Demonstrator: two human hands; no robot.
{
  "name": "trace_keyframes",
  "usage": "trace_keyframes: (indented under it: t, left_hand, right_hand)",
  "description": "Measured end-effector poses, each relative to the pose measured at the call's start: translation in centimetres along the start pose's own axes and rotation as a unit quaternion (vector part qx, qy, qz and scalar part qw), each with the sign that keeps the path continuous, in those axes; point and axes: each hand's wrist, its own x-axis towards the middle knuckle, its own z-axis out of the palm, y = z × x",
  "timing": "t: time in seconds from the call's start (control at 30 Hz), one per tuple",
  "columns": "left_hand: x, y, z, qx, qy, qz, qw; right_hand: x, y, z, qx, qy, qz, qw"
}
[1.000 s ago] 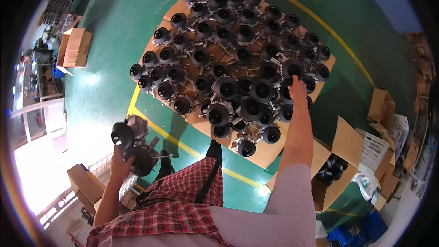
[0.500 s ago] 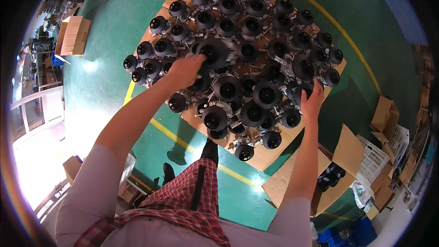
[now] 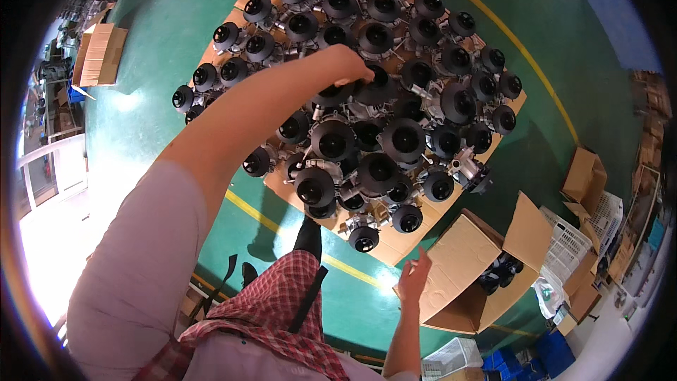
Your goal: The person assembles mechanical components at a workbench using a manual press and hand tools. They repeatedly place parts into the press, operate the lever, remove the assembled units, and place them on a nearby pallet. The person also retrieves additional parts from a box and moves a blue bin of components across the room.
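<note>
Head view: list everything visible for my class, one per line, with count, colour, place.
units: dozens, black and silver, centre
cardboard sheeting: uncountable, brown, beneath units
floor: one, green, all around
floor lines: several, yellow, around units
open boxes: at least three, brown, left and right
parts: several, black, in lower-right box
crates: at least three, white, right
plastic bag: one, white, right
bins: several, blue, lower right
clutter: uncountable, mixed, edges
left hand: one, bare, over units, contact unclear
right hand: one, bare, left of lower-right box
left sleeve: one, pale, left
checked apron: one, red, bottom

I count over forty black-capped metal units (image 3: 403,140) mid-frame, one large carton (image 3: 103,55) upper left, at least two white crates (image 3: 451,357) lower right.
</note>
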Motion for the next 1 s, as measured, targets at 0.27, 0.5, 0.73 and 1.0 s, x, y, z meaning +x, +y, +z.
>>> trace_keyframes:
  t: [0.27,0.5,0.73,1.0]
  left_hand:
    - [1.9,-3.2,3.0,-0.121,-0.008,0.061,0.991]
    - [-3.5,-1.7,8.1,-0.407,0.161,0.022,0.899]
    - [-16.1,-0.4,18.5,-0.422,0.388,-0.058,0.817]
    - [-44.0,10.6,48.1,-0.545,0.294,-0.346,0.705]
  right_hand:
    - [-4.4,0.1,5.9,0.049,-0.066,-0.013,0.997]
    - [-6.8,-1.8,7.1,0.033,-0.128,-0.008,0.991]
    - [-7.9,-4.8,7.9,0.005,-0.132,-0.112,0.985]
    - [-9.3,-15.4,10.6,-0.019,-0.153,-0.272,0.95]
